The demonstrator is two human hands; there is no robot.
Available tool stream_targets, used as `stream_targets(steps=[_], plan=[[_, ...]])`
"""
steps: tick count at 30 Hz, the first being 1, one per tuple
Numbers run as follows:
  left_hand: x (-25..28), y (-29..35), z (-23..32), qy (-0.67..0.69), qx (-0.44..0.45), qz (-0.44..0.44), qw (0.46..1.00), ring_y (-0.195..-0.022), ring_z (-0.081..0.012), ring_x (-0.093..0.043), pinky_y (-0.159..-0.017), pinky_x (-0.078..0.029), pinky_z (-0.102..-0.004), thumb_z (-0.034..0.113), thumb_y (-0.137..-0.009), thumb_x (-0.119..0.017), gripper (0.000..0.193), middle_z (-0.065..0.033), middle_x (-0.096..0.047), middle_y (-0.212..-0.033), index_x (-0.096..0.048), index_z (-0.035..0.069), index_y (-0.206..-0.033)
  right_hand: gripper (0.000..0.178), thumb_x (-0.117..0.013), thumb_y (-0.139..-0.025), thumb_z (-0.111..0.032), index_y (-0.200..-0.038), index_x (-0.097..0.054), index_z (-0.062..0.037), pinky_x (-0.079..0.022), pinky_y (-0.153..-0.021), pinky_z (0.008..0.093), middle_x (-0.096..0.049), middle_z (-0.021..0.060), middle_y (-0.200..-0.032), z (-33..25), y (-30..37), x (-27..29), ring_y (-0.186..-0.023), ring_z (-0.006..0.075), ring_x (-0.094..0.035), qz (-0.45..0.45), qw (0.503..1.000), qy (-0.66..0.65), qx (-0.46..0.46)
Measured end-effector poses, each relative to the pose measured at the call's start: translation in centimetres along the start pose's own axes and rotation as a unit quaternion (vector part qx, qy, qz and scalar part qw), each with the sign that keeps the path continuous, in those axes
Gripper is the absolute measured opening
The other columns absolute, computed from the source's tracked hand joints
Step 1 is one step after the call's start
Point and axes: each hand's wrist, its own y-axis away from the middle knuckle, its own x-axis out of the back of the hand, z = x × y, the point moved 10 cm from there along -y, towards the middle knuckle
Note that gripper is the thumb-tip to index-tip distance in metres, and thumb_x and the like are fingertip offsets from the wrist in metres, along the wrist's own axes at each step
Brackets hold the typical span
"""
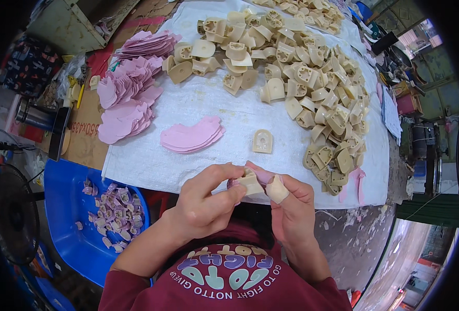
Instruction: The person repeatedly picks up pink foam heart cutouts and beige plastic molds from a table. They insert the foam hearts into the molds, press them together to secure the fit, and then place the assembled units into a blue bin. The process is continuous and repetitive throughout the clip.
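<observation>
Holds one beige block point(249, 185) and one pink piece point(263, 175) at the white cloth's point(224, 171) near edge. Pinches the block with the left hand's point(204, 203) thumb and forefinger nearly closed, back of the hand up. Grips the pink piece against the block's right side with the right hand point(294, 205), fingers curled, wrapped thumb point(277, 190) pointing far; cannot tell how firmly. Slants both forearms point(149, 246) inward. Beyond, shows one lone block point(262, 141); left of it, one pink stack point(192, 136). Farther left, about three pink piles point(127, 124). Far right, one heap of blocks point(338, 114), too many to count. Near left, one blue basin point(66, 207) holding dozens of pink-and-beige pieces point(116, 213).
</observation>
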Motion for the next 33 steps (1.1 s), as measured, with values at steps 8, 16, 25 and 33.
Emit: stream_targets(steps=[8,16,25,33], plan=[[-1.4,0.3,-1.9,-0.037,0.058,0.004,0.998,-0.078,-0.0318,-0.063,-0.064,-0.053,-0.0360,-0.010,-0.067,-0.064,0.024,-0.0199,-0.061,-0.098,-0.060,-0.003,-0.090,0.035,-0.057,-0.092,-0.004,-0.127,-0.058,0.0010,-0.047,-0.092,0.0281,-0.065,0.0131,-0.118,-0.3,0.2,-0.7,-0.106,0.0158,-0.060,0.017,0.948,0.308,0.080],[-2.3,1.7,-5.2,0.234,0.232,0.058,0.942,-0.093,-0.0213,-0.064,-0.075,-0.054,-0.0302,-0.013,-0.080,-0.062,0.022,-0.0193,-0.054,-0.117,-0.058,0.001,-0.097,0.020,-0.067,-0.081,0.001,-0.101,-0.064,-0.0035,-0.045,-0.096,0.0368,-0.063,0.0127,-0.116,-2.9,0.5,-1.2,-0.114,0.0286,-0.058,0.023,0.862,0.392,0.322],[-3.3,2.4,-6.8,0.202,0.314,0.053,0.926,-0.100,-0.0188,-0.061,-0.080,-0.057,-0.0314,-0.011,-0.083,-0.062,0.017,-0.0135,-0.051,-0.121,-0.058,0.001,-0.096,0.012,-0.068,-0.084,-0.011,-0.092,-0.063,-0.0046,-0.037,-0.104,0.0447,-0.063,0.0116,-0.119,-0.2,-2.1,-0.1,-0.124,0.0329,-0.049,0.011,0.931,0.298,0.211],[-6.1,5.8,-8.8,0.416,0.519,0.028,0.746,-0.091,-0.0127,-0.063,-0.073,-0.056,-0.0260,-0.004,-0.085,-0.064,0.014,-0.0054,-0.058,-0.107,-0.056,0.002,-0.094,0.012,-0.066,-0.084,-0.009,-0.096,-0.068,-0.0060,-0.034,-0.106,0.0435,-0.065,0.0115,-0.116,0.7,-2.3,2.0,-0.125,0.0321,-0.049,-0.010,0.946,0.274,0.173]])
